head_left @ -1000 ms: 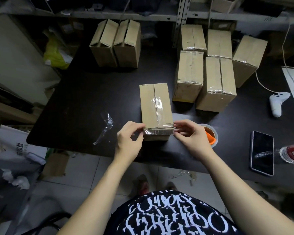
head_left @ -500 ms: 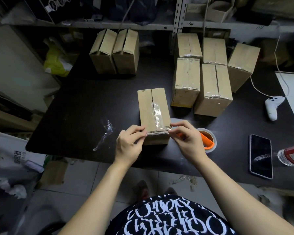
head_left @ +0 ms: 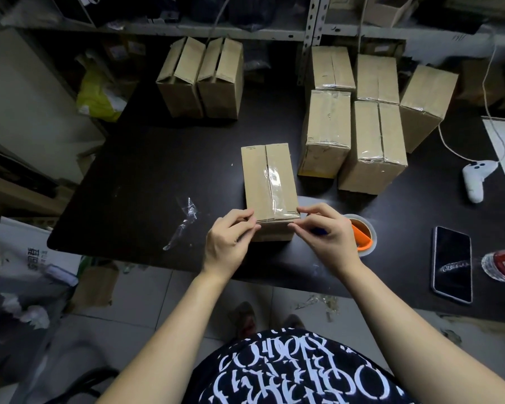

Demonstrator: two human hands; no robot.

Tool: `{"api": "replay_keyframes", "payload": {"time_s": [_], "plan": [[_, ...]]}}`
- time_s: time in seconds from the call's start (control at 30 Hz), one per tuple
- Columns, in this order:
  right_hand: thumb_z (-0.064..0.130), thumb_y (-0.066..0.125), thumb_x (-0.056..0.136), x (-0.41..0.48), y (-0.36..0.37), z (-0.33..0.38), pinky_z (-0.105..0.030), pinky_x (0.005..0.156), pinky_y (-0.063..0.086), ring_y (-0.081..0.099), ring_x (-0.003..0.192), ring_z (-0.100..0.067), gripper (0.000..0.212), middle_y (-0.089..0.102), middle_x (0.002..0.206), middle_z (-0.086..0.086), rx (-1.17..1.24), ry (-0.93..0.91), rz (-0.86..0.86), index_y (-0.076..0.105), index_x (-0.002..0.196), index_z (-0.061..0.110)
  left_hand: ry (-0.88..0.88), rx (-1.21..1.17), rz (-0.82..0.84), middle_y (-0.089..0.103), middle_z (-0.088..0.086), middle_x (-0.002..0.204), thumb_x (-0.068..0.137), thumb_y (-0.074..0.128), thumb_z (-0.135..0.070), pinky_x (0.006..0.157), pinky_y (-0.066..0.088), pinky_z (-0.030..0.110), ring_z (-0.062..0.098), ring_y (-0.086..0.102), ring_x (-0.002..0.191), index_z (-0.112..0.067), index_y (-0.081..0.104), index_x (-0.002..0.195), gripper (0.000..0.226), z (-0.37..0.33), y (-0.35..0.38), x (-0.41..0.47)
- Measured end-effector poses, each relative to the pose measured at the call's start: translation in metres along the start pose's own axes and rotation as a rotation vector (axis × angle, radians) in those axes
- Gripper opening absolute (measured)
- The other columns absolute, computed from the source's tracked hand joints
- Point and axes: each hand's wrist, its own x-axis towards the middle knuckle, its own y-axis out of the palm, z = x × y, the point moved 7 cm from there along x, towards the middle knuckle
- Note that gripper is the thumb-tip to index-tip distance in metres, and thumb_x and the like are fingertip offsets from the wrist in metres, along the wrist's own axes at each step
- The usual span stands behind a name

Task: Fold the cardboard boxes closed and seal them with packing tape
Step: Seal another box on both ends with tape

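Both hands meet the cardboard box, just left of the tape roll, at its near top corners: left hand and right hand each pinch an end of the clear tape strip. Best pull it taut, then rub both ends down flat.

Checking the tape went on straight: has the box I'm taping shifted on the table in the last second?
No. The box keeps the same offset from the sealed box to its right and from the tape roll by its near corner.
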Motion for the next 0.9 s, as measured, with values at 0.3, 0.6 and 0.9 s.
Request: {"api": "replay_keyframes", "payload": {"time_s": [0.3,0.6,0.9], "plan": [[0.013,0.092,0.076,0.018,0.007,-0.001,-0.037,0.069,0.057,0.066,0.089,-0.023,0.020,0.059,0.097,-0.001,-0.043,0.035,0.132,0.072,0.078,0.011,-0.011,-0.054,0.055,0.072,0.010,0.098,0.084,0.080,-0.007,0.079,0.062,0.043,0.024,0.075,0.092,0.002,0.080,0.090,0.011,0.002,-0.003,0.010],[0.017,0.093,0.075,0.024,0.002,-0.020,-0.028,0.074,0.061,0.070,0.084,-0.009,0.034,0.071,0.091,0.005,0.040,0.357,-0.054,0.071,0.101,0.015,-0.155,-0.163,0.182,0.069,-0.001,0.106,0.078,0.089,-0.005,0.082,0.057,0.026,0.008,0.070,0.092,-0.007,0.080,0.105,0.028,-0.013,-0.003,0.010],[0.039,0.088,0.081,-0.016,0.033,0.005,-0.017,0.084,0.059,0.071,0.092,0.005,0.048,0.073,0.110,0.014,0.218,0.650,-0.039,0.072,0.121,0.020,-0.639,-0.071,0.045,0.045,-0.008,0.137,0.100,0.066,-0.028,0.102,0.049,0.031,0.009,0.055,0.119,-0.024,0.056,0.145,0.046,0.064,-0.041,0.056]]}}
